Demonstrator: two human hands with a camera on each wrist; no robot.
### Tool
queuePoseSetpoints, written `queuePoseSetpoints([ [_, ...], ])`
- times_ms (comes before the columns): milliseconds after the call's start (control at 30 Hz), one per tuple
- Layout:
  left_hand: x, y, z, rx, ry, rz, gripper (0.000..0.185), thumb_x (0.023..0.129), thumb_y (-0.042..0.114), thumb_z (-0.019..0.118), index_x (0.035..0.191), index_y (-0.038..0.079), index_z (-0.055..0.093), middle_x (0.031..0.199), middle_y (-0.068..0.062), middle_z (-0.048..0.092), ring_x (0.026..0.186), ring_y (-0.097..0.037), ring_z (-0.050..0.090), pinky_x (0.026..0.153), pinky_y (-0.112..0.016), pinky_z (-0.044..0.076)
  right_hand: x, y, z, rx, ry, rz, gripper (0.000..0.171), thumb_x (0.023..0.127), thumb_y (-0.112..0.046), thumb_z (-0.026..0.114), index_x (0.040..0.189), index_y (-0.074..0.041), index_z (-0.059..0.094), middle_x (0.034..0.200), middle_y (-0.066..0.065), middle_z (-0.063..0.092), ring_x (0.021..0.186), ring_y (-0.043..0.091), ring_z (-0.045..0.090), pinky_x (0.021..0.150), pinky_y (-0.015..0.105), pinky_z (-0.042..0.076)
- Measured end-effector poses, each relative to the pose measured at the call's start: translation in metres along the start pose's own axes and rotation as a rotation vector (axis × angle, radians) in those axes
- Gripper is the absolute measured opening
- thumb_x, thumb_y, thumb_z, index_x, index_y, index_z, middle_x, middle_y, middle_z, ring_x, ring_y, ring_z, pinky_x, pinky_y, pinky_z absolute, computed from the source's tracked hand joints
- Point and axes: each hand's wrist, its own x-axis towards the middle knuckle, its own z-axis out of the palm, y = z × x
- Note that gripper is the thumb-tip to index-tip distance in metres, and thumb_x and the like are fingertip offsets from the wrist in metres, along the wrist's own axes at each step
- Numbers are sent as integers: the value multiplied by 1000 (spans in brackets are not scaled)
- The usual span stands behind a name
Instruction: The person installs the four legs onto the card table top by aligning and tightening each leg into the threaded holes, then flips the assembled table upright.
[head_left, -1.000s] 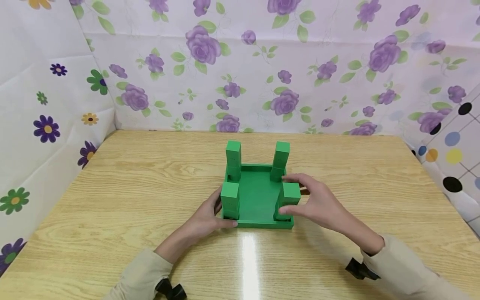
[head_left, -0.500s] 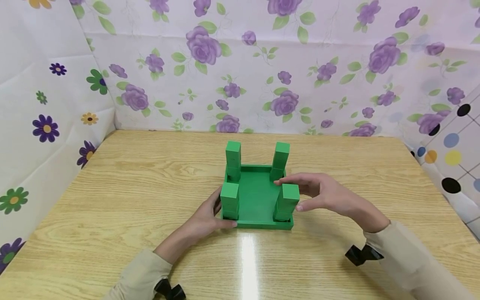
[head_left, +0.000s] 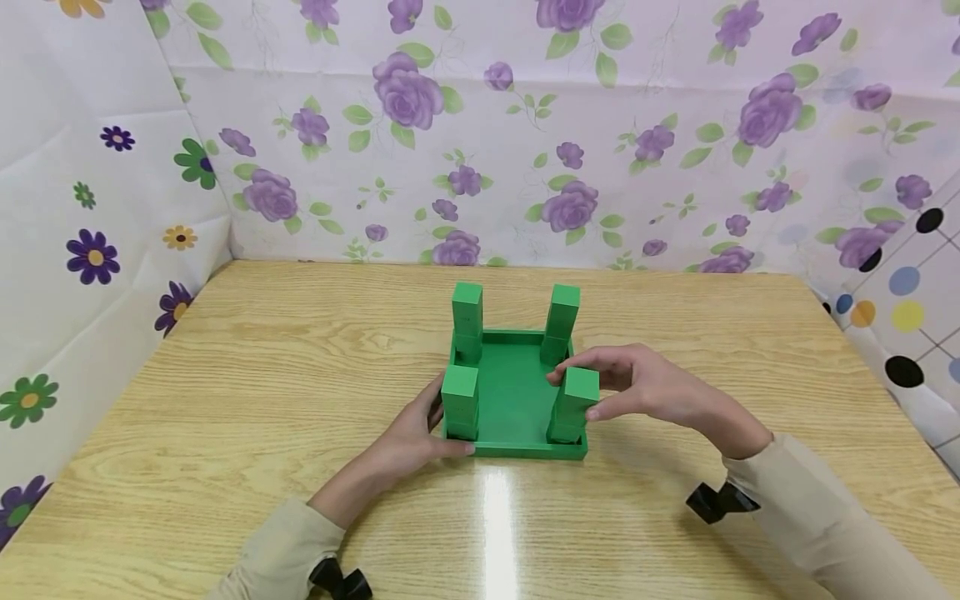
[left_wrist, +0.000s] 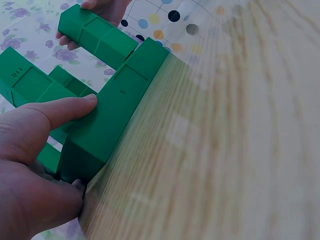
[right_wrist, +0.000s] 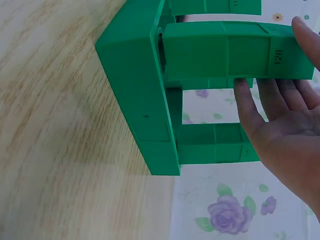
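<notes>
Right hand pinches green post; left hand grips tray.

Green tray, green posts; purple-flowered backdrop; wood-grain table.

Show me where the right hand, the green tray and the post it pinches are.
right hand (head_left: pixel 660 392), head view, back of hand
green tray (head_left: pixel 510 392), head view, bare floor
near right post (head_left: pixel 579 392), head view, upper side
</notes>
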Motion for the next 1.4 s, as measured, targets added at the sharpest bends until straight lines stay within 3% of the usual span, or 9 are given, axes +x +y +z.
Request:
queuePoseSetpoints([
  [100, 0, 0, 0, -1, -2, -1, 104, 69, 1, 77, 147, 18, 9, 145, -1, 20, 133, -19, 16, 103, -41, 19, 0, -2, 4, -10, 36, 14, 46, 79, -7, 70, 122, -12, 56, 119, 6, 56, 117, 20, 45, 94, 32, 37],
  [400, 0, 0, -1, 9, -1, 10, 104, 70, 0, 77, 147, 19, 9, 145, 1, 21, 132, -18, 17, 103, -41, 19, -1, -6, 17, -182, 199, 80, 42, 73, -24, 77, 111, -20, 60, 115, -3, 57, 116, 17, 46, 92, 37, 39],
  [733, 1, -2, -1, 13, 10, 7, 105, 69, 1, 77, 146, 20, 10, 145, 1, 21, 132, -17, 17, 103, -40, 19, -1, -6, 32, -225, 400, 110, 42, 66, -28, 81, 99, -14, 61, 91, 1, 60, 80, 15, 59, 73, 31, 48],
  [900, 1, -3, -1, 13, 13, 3, 106, 69, 1, 78, 147, 20, 9, 145, 1, 20, 132, -17, 17, 103, -40, 20, 0, -5, 42, -253, 501, 116, 42, 65, -29, 82, 93, -10, 58, 87, 3, 58, 77, 17, 58, 70, 31, 49],
  [1233, 1, 0, 0, 12, 6, 4, 105, 69, 1, 77, 147, 19, 9, 145, 1, 20, 133, -17, 17, 103, -40, 19, 0, -5, 49, -373, 571, 104, 39, 67, -31, 81, 86, -11, 53, 93, 1, 58, 81, 14, 58, 71, 32, 49],
  [1400, 1, 0, -1, 5, 4, 2, 105, 69, 1, 77, 147, 19, 9, 145, 1, 20, 133, -18, 17, 103, -41, 20, 1, -6, 52, -433, 588, 111, 42, 68, -33, 80, 96, -11, 56, 91, 0, 58, 82, 17, 59, 71, 32, 49],
])
